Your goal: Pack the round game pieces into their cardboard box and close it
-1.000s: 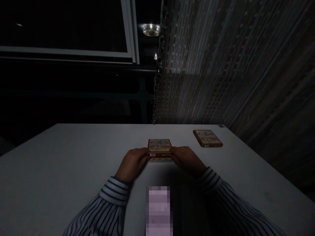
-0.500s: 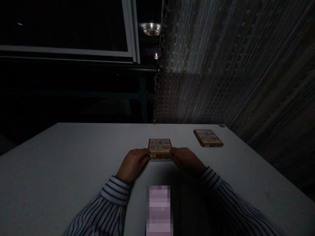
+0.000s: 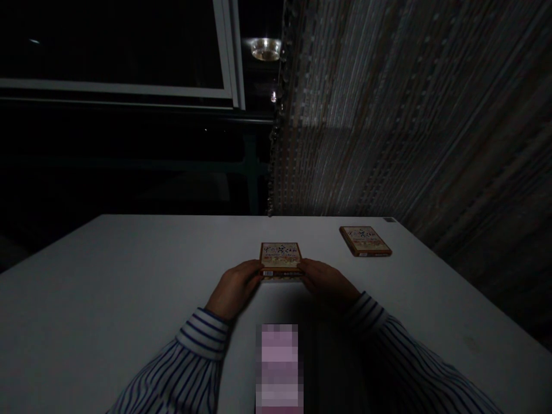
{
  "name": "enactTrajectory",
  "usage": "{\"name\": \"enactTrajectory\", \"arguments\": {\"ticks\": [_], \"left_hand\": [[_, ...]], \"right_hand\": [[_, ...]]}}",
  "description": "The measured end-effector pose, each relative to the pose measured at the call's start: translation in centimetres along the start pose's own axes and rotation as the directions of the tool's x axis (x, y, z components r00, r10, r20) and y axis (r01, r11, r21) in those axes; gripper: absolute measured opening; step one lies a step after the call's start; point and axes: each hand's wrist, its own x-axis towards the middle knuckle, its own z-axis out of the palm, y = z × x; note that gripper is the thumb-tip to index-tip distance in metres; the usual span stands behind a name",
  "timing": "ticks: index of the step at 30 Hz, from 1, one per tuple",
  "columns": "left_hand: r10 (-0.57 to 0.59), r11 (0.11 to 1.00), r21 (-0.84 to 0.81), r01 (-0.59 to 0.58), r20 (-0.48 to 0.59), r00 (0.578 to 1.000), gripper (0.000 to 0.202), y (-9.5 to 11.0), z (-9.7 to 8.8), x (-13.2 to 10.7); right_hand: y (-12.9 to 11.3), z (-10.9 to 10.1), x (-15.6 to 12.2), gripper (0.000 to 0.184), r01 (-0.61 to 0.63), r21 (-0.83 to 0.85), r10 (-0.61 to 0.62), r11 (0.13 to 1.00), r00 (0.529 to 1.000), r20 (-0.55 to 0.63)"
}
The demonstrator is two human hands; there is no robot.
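Note:
A small flat box (image 3: 280, 256) with an orange border and a printed lid lies on the white table (image 3: 129, 270) straight ahead of me. My left hand (image 3: 235, 288) grips its near left corner with curled fingers. At the near right corner, my right hand (image 3: 328, 282) holds it the same way. A second, matching box (image 3: 364, 241) lies flat near the table's far right corner, apart from both hands. Striped shirt sleeves cover both my forearms.
The room is dim. A beaded curtain (image 3: 388, 115) hangs behind the table on the right. A dark window with a white frame (image 3: 228, 57) fills the left background. A blurred pinkish patch (image 3: 279, 368) sits at the bottom centre.
The near edge of the box, lifted a second ago with its front side showing, has come down almost flat on the table. Both hands stayed at its corners.

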Motion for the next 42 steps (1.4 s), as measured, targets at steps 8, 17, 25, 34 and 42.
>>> {"name": "enactTrajectory", "arguments": {"ticks": [8,17,25,34,42], "left_hand": [[0.034,0.999,-0.005,-0.034,-0.036,0.999,0.026,-0.61,0.56,-0.21],[0.03,0.999,0.023,-0.03,-0.009,1.0,0.027,-0.2,0.24,-0.22],[0.034,0.999,0.023,-0.034,0.007,0.999,0.027,-0.14,0.27,-0.2],[0.034,0.999,0.012,-0.034,0.002,0.999,0.027,-0.38,0.56,-0.39],[0.042,0.999,0.007,-0.041,-0.009,0.999,0.026,-0.47,0.76,-0.46]], "right_hand": [[-0.1,0.05,0.01,0.027,0.001,0.017,-0.001,1.0,1.0,0.001],[-0.09,0.19,-0.14,0.028,-0.001,0.007,0.001,1.0,1.0,0.018],[0.2,0.78,-0.33,0.026,0.01,0.002,-0.01,1.0,1.0,0.004],[0.06,0.41,-0.26,0.028,-0.006,0.038,0.003,0.999,0.998,0.06],[0.28,0.89,-0.35,0.027,0.011,0.028,-0.012,1.0,0.999,0.039]]}}
